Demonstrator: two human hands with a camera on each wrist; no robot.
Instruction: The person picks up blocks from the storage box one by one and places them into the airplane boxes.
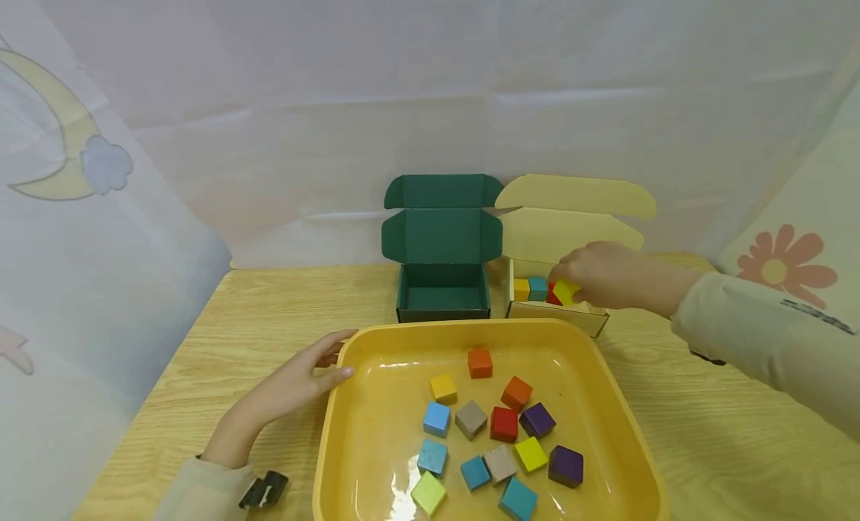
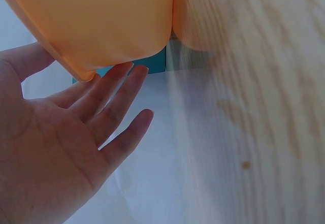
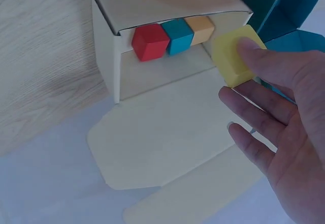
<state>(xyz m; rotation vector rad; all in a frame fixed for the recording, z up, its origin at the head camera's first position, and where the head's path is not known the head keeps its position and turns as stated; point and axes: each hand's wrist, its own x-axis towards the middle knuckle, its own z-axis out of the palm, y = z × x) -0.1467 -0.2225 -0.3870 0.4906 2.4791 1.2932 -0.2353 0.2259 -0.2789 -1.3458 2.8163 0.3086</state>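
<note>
Between thumb and fingers, my right hand pinches a yellow cube at the open cream cardboard box. Inside that box a red cube, a teal cube and an orange-yellow cube stand in a row along one wall. My left hand rests at the far left corner of the yellow tray, its thumb over the rim and its fingers loosely extended along the outside. Loose cubes in several colours lie in the tray, among them a red cube and a light blue cube.
A dark green box stands with its lid up, left of the cream box and behind the tray. A small black object lies by the left sleeve. Pale printed sheets hang behind the wooden table.
</note>
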